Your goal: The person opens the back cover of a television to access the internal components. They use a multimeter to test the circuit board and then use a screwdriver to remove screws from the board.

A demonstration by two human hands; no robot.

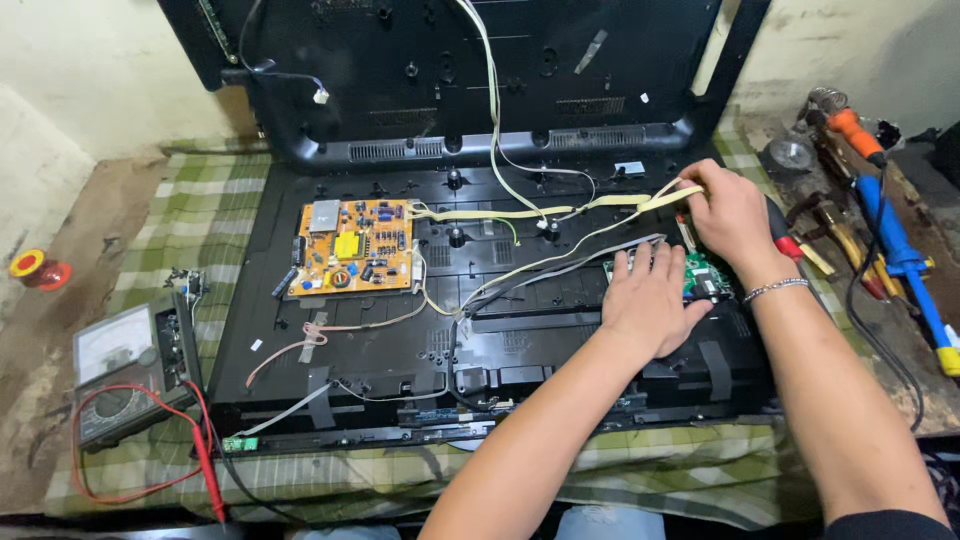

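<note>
My left hand (650,300) rests on a black television back panel (350,370), beside a green circuit board (703,277). My right hand (730,215) pinches a pale yellow ribbon cable (500,212); a grey one (590,257) runs below it. The power board (350,247) is orange with a yellow block in its middle. The cloth (200,200) underneath is green-and-white plaid. The multimeter (130,370) looks grey, with red leads (205,460). A blue tool (900,240), maybe a solder pump, has an orange-handled one (850,128) beside it.
</note>
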